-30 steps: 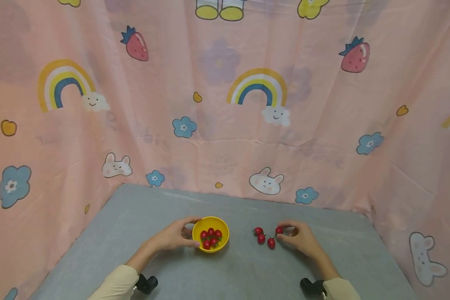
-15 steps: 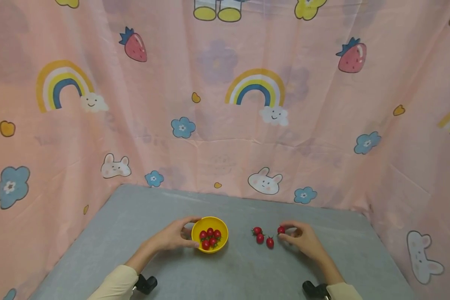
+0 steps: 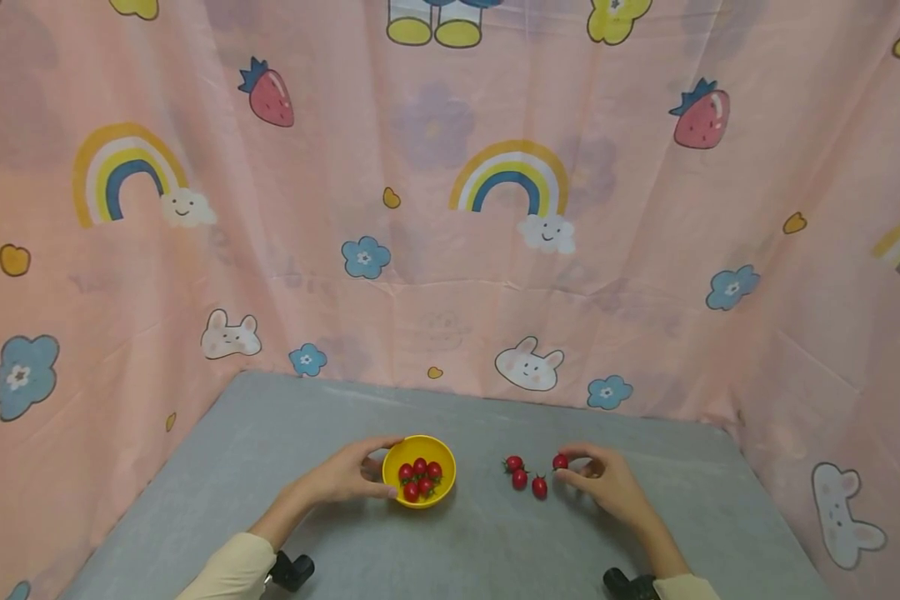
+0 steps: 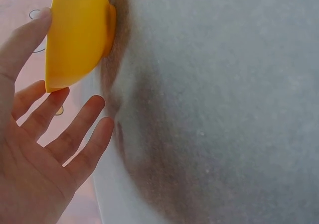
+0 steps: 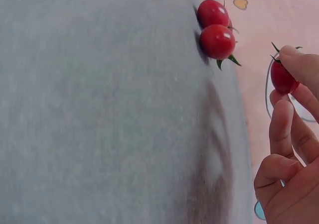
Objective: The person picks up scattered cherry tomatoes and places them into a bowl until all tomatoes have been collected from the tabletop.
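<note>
My left hand [image 3: 341, 473] holds the yellow bowl [image 3: 420, 445] by its left side, with the thumb and fingertips at the rim. In the left wrist view the bowl [image 4: 77, 40] shows its outer wall and foot, and the lower fingers are spread apart below it. Several red cherry tomatoes [image 3: 419, 466] with green stems lie inside. To the right, my right hand [image 3: 607, 483] pinches a cherry tomato [image 5: 282, 78] between thumb and fingertips, raised off the table. Left of that hand, three loose cherry tomatoes [image 3: 520, 479] lie close together on the table.
A grey table [image 3: 457, 550] carries everything. Behind it and at both sides hangs a pink printed cloth [image 3: 435, 308], meeting the table's back edge. Black devices are strapped at the left wrist [image 3: 292, 572] and the right wrist [image 3: 630, 583].
My right hand has drawn the pinched cherry tomato slightly away to the right from the loose ones. The left hand and bowl stay in place; the head view shifts a little.
</note>
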Demonstrator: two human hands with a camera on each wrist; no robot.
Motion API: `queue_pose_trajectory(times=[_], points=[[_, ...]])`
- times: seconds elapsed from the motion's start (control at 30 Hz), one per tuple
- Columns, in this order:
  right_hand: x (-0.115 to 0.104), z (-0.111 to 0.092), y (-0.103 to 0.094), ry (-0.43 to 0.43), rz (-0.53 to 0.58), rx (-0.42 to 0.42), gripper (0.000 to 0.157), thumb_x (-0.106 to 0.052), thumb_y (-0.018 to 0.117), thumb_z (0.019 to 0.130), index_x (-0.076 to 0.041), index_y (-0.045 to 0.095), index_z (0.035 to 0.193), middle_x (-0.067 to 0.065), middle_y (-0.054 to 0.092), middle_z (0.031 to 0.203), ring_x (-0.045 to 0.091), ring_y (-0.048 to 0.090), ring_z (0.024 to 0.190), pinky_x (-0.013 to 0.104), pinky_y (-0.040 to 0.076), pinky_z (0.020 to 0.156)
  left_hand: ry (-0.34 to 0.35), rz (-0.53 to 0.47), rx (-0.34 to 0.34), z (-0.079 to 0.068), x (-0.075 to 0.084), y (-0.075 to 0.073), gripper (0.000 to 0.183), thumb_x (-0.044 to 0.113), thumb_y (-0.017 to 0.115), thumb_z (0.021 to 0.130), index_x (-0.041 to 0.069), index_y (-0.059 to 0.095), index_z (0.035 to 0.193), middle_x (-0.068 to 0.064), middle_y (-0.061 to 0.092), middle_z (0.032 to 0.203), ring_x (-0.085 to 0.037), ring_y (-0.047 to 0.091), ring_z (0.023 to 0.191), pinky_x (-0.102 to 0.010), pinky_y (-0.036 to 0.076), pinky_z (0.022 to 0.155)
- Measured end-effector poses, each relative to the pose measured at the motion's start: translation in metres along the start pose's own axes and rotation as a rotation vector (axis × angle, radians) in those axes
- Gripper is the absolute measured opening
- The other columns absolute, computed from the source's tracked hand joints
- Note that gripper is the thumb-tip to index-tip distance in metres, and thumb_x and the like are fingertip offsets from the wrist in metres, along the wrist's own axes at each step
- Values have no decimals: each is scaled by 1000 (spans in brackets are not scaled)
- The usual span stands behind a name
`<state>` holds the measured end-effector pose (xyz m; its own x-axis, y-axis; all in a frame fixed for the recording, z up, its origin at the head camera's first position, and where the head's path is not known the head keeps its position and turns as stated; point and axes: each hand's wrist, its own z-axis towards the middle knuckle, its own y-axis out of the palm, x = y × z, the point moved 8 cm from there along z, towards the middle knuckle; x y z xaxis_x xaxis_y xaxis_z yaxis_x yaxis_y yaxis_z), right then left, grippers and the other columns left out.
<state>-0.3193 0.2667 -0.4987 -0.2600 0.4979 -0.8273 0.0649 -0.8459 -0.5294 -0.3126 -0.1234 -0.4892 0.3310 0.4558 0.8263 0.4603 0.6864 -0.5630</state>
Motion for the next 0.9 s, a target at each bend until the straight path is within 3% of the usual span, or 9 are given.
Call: queue_pose_trajectory(times=[0.1,0.53,0.9], points=[[-10,-2,1,-7,4,3,35,-16,82,88,-1,71,118,11,70,111,21,61,71,27,48,55,-15,16,6,0,1,0,76,23,85,86,4,48,150,-18,51,145,-28,64,107,-41,57,88],[-16,2,9,15,38,17,37,-22,83,88,-5,72,119,6,69,110,20,61,73,27,45,56,-33,17,6,1,1,-1,76,23,85,85,4,49,149,-19,51,145,-32,63,110,-44,57,88],[-36,8,24,-23,81,25,35,-13,83,87,-2,71,119,9,69,109,20,60,68,25,42,52,-37,10,2,1,1,-1,77,24,85,85,4,48,150,-19,50,146,-31,63,111,-44,57,88]])
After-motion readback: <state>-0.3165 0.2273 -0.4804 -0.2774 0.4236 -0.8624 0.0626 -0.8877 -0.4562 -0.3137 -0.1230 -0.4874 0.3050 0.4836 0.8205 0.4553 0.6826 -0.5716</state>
